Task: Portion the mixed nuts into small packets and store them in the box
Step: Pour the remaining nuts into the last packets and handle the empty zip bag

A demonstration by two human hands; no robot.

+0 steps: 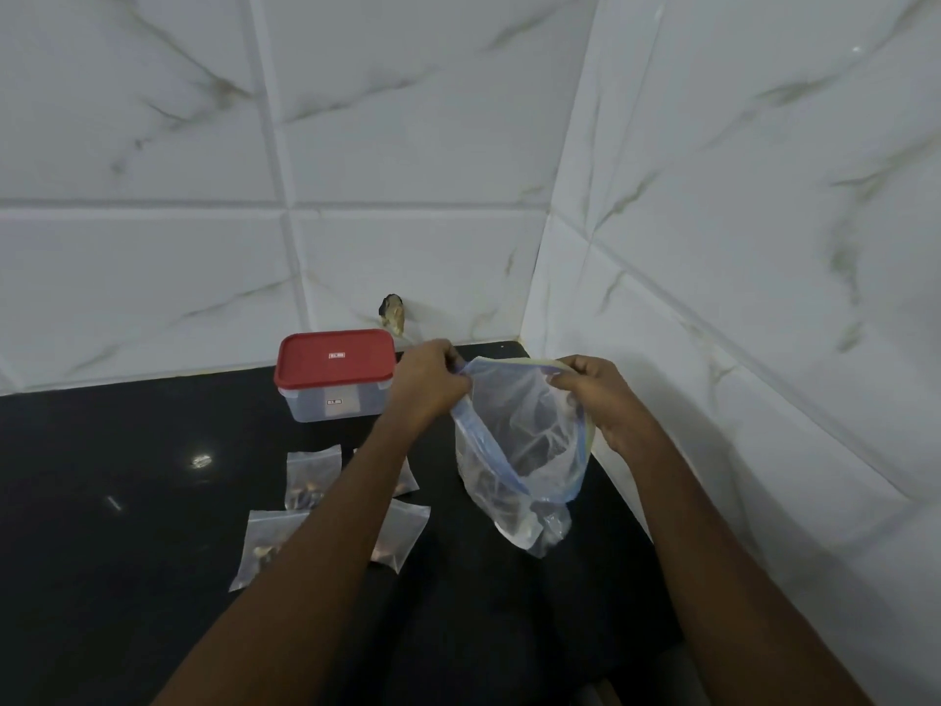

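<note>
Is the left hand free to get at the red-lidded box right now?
Probably, but not while busy: the left hand pinches the rim of the big bag. The box stands close beside it, nothing between them.

place: home kitchen, counter corner | counter: glossy black worktop (127, 501) catching light glints | walls: white marble-look tiles (407, 119) on both sides, meeting in a corner | kit: clear food box (331, 402) with red snap lid (333, 356), large zip bag (524, 450), small packets (311, 473) lying on the worktop
</note>
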